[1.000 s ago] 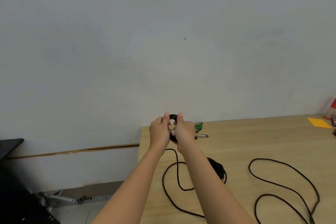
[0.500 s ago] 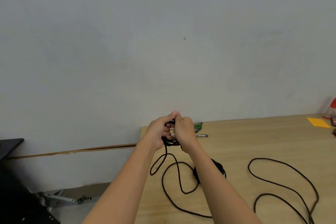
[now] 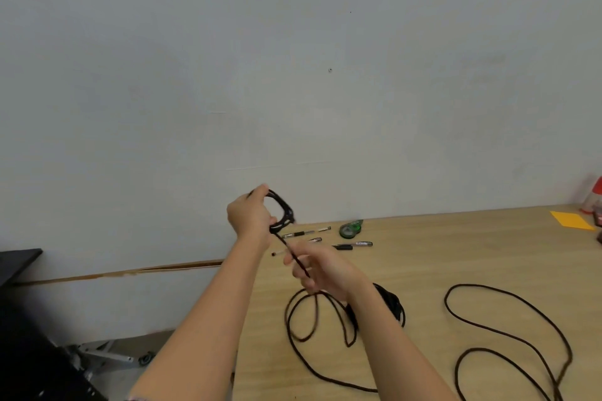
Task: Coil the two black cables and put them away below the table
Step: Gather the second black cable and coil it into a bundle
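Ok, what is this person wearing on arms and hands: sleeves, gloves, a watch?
Nothing worn shows. The left hand and right hand are bare, without gloves or watch; the forearms are uncovered to the picture's edge.

The black cable (image 3: 286, 206) has a small raised coil, slack looping across the table (image 3: 456, 247).

pens (image 3: 306, 233) behind cable (image 3: 393, 300) on tbl (image 3: 456, 254)
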The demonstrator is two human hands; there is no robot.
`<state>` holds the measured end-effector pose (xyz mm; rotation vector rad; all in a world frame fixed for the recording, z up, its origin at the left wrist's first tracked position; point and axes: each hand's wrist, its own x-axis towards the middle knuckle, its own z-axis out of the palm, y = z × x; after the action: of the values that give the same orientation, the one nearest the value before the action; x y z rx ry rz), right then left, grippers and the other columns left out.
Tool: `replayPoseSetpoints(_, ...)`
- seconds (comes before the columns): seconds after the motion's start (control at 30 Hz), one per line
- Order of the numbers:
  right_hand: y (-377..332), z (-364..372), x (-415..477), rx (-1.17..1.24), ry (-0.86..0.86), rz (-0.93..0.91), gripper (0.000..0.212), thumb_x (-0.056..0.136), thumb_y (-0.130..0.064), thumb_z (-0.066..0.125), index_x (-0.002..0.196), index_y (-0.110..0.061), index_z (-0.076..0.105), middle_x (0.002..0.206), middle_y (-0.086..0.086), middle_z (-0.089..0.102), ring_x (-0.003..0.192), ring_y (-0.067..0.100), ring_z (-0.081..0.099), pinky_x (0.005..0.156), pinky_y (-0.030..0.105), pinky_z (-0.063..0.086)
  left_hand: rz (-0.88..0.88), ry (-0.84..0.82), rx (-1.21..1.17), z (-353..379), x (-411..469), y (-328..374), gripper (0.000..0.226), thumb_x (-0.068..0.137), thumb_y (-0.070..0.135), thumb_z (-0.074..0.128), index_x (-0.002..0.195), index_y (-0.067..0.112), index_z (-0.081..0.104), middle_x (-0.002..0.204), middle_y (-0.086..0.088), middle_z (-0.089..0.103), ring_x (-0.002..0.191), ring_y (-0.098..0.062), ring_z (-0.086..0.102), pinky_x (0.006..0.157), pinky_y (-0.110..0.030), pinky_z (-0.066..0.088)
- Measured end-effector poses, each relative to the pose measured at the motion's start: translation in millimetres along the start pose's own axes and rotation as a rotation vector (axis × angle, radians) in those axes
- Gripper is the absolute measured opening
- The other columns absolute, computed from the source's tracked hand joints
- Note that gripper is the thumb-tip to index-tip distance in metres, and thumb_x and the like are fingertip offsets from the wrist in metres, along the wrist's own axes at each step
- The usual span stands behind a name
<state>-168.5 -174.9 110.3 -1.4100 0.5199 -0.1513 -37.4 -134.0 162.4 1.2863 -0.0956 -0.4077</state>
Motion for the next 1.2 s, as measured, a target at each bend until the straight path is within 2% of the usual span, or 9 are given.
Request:
replayPoseSetpoints(0.13, -16.0, -3.5, -13.0, -0.678, 0.035, 0.036, 0.02, 0.094, -0.022, 0.055, 0.082, -0.011, 0.066, 0.06, -0.001, 0.048, 0.051, 0.009, 0.041, 0.05, 0.021, 0.032, 0.27, 0.094, 0.321, -20.6, 23.7, -3.9, 0.041, 0.087, 0.024, 0.063, 0.056, 0.007, 0.043, 0.054, -0.004, 0.037, 0.056, -0.021, 0.038, 0.054, -0.029, 0.037)
replayPoseSetpoints(0.3, -60.4, 12.2, -14.2, -0.964, 0.092, -0.221, 0.018, 0.085, -0.014, 0.062, 0.078, 0.001, 0.07, 0.06, 0.004, 0.055, 0.052, 0.014, 0.044, 0.054, 0.027, 0.036, 0.313, -0.365, 0.914, -16.8, 4.8, -24.6, 0.043, 0.089, 0.029, 0.06, 0.055, 0.008, 0.044, 0.052, -0.003, 0.043, 0.055, -0.02, 0.039, 0.056, -0.031, 0.029)
replayPoseSetpoints(0.43, -80.4, 9.2, -12.3, -1.002, 0.158, -0.33, 0.016, 0.089, -0.013, 0.06, 0.088, -0.005, 0.074, 0.08, 0.009, 0.071, 0.075, 0.024, 0.063, 0.068, 0.033, 0.049, -0.056, -0.7, 0.573, -17.7, -12.8, -35.0, 0.033, 0.088, 0.001, 0.036, 0.058, 0.012, 0.038, 0.039, 0.007, 0.034, 0.04, -0.01, 0.031, 0.049, -0.027, 0.034)
replayPoseSetpoints(0.57, -77.9, 0.3, -7.9, -0.943, 0.28, -0.326, 0.013, 0.087, -0.023, 0.066, 0.084, -0.012, 0.072, 0.074, 0.005, 0.068, 0.074, 0.022, 0.065, 0.071, 0.034, 0.051, -0.395, -0.804, 0.22, -17.6, -20.0, -32.4, 0.031, 0.095, 0.016, 0.036, 0.065, 0.01, 0.043, 0.046, 0.004, 0.029, 0.039, -0.009, 0.029, 0.043, -0.022, 0.033)
replayPoseSetpoints(0.7, -72.3, -9.8, -5.9, -0.948, 0.426, -0.3, 0.019, 0.081, -0.033, 0.071, 0.078, -0.014, 0.067, 0.064, -0.002, 0.06, 0.069, 0.018, 0.061, 0.067, 0.032, 0.048, -0.36, -0.923, 0.161, -20.1, -18.7, -31.4, 0.061, 0.087, 0.066, 0.035, 0.068, 0.011, 0.05, 0.048, 0.004, 0.033, 0.042, -0.009, 0.03, 0.046, -0.024, 0.035)
replayPoseSetpoints(0.8, -71.1, -14.9, -8.6, -0.84, 0.467, -0.293, 0.018, 0.08, -0.028, 0.072, 0.076, -0.014, 0.061, 0.066, 0.0, 0.062, 0.064, 0.015, 0.06, 0.062, 0.027, 0.048, -0.277, -1.018, 0.154, -22.3, -18.5, -29.5, 0.062, 0.066, 0.069, 0.06, 0.078, 0.008, 0.055, 0.049, 0.008, 0.028, 0.042, -0.006, 0.029, 0.047, -0.021, 0.038)
replayPoseSetpoints(0.93, -65.8, -31.0, -14.7, -0.5, 0.306, -0.115, 0.021, 0.079, -0.02, 0.074, 0.071, -0.006, 0.06, 0.055, 0.0, 0.055, 0.039, 0.009, 0.035, 0.04, 0.02, 0.03, -0.223, -0.925, 0.192, -23.5, -16.0, -22.4, 0.022, 0.074, 0.029, 0.067, 0.074, 0.008, 0.064, 0.044, 0.01, 0.021, 0.037, -0.004, 0.022, 0.042, -0.019, 0.03)
replayPoseSetpoints(1.07, -51.3, -48.5, -21.0, -0.111, 0.104, -0.119, 0.015, 0.087, -0.011, 0.065, 0.073, -0.007, 0.061, 0.055, 0.001, 0.048, 0.04, 0.006, 0.03, 0.041, 0.018, 0.027, -0.298, -0.644, 0.007, -24.3, 0.1, -21.4, 0.035, 0.09, 0.025, 0.058, 0.06, 0.014, 0.043, 0.037, 0.01, 0.022, 0.03, -0.004, 0.021, 0.039, -0.019, 0.03)
replayPoseSetpoints(1.2, -43.6, -58.4, -33.8, -0.495, -0.095, 0.112, 0.008, 0.086, -0.019, 0.067, 0.089, -0.013, 0.071, 0.065, -0.001, 0.062, 0.058, 0.011, 0.056, 0.054, 0.019, 0.047, -0.294, -0.302, -0.317, -28.6, 20.1, -18.6, 0.032, 0.096, 0.021, 0.051, 0.067, 0.012, 0.042, 0.037, 0.009, 0.027, 0.028, -0.004, 0.023, 0.034, -0.016, 0.03)
